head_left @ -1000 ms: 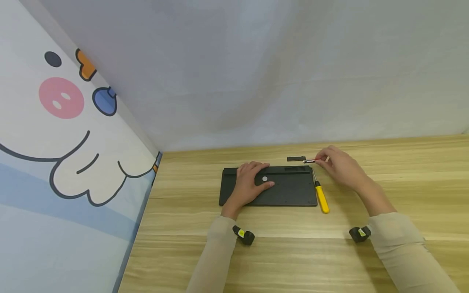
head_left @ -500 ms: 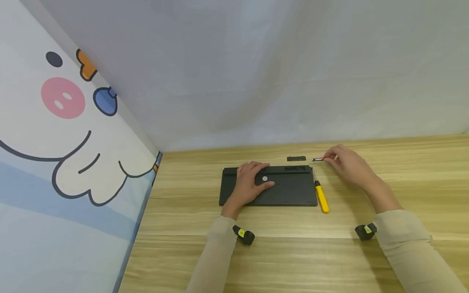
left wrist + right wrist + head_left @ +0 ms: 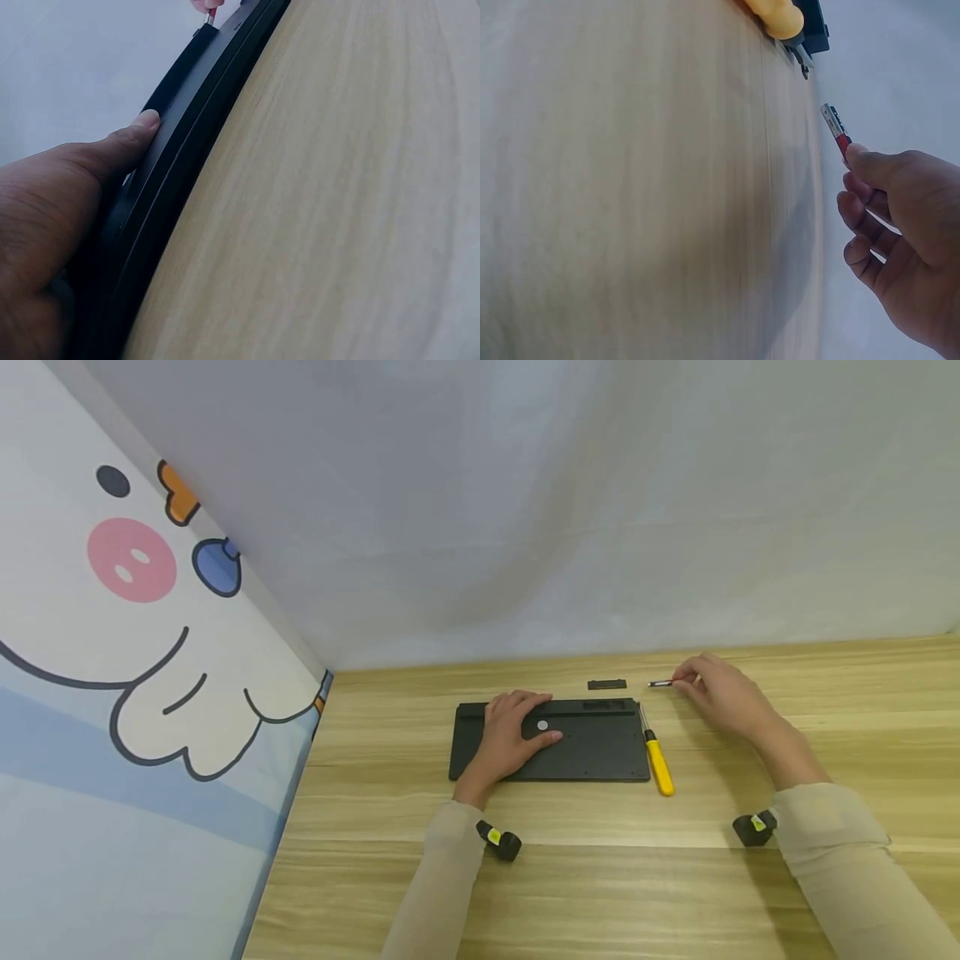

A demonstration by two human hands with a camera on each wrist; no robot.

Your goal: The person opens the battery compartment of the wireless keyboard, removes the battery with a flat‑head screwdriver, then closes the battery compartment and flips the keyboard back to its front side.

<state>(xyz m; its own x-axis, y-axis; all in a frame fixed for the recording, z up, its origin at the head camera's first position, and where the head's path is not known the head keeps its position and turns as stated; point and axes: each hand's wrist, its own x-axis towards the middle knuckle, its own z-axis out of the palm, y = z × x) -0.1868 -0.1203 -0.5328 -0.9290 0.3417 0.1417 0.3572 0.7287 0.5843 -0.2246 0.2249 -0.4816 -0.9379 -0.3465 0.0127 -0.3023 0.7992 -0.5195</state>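
A black keyboard (image 3: 592, 756) lies face down on the table, a small round white sticker on its back and an open battery slot (image 3: 603, 705) near its far right corner. My left hand (image 3: 510, 739) rests on the left half of it, thumb spread to the right; in the left wrist view the thumb (image 3: 142, 127) lies on the keyboard. To the right, my right hand (image 3: 723, 697) pinches one end of a slim battery (image 3: 660, 683) between thumb and fingertips. In the right wrist view the battery (image 3: 835, 129) looks silver and red, its tip pointing away from the palm.
The dark battery cover (image 3: 607, 684) lies just beyond the keyboard's far edge. Against the keyboard's right side lies a screwdriver (image 3: 658, 764) with a yellow handle, its shaft pointing away. A pale cloth wall (image 3: 570, 527) rises behind the wooden table (image 3: 360, 810).
My right hand has moved to the right with the battery, away from the battery cover and the keyboard's corner. My left hand and the keyboard have stayed put.
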